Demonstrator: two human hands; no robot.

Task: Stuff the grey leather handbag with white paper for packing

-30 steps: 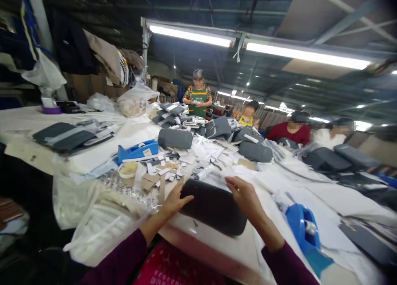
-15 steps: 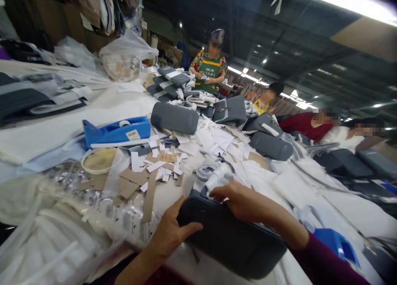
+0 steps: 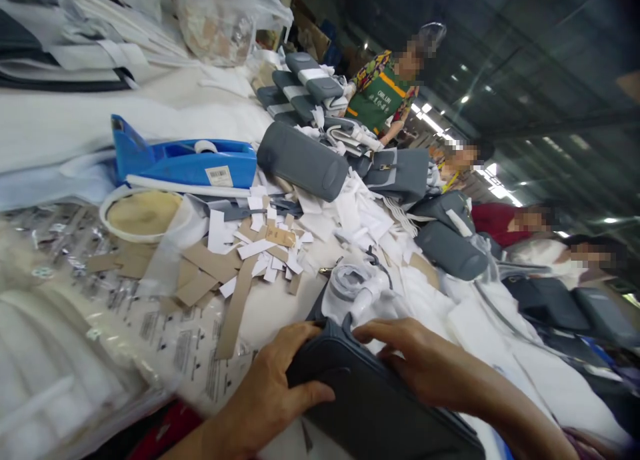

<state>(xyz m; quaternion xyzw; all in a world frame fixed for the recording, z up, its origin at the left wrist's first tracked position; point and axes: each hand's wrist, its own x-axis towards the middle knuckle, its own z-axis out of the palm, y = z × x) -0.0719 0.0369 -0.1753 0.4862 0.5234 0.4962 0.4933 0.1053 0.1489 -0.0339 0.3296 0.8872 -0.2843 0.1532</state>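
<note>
Dark case (image 3: 370,400) at near edge of surface (image 3: 165,123). Left hand (image 3: 273,387) grips its left end; right hand (image 3: 420,360) clasps top rim. Looks semi-stiff, light; best held by ends.

The view tips down and left, so the tape dispenser (image 3: 183,161) now fills the upper left. The right hand (image 3: 420,360) slides onto the dark case's (image 3: 370,407) top edge, nearer the left hand (image 3: 273,387).

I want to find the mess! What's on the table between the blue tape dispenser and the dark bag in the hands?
In the head view, paper scraps and cardboard strips lie between the tape dispenser and the bag.
</note>
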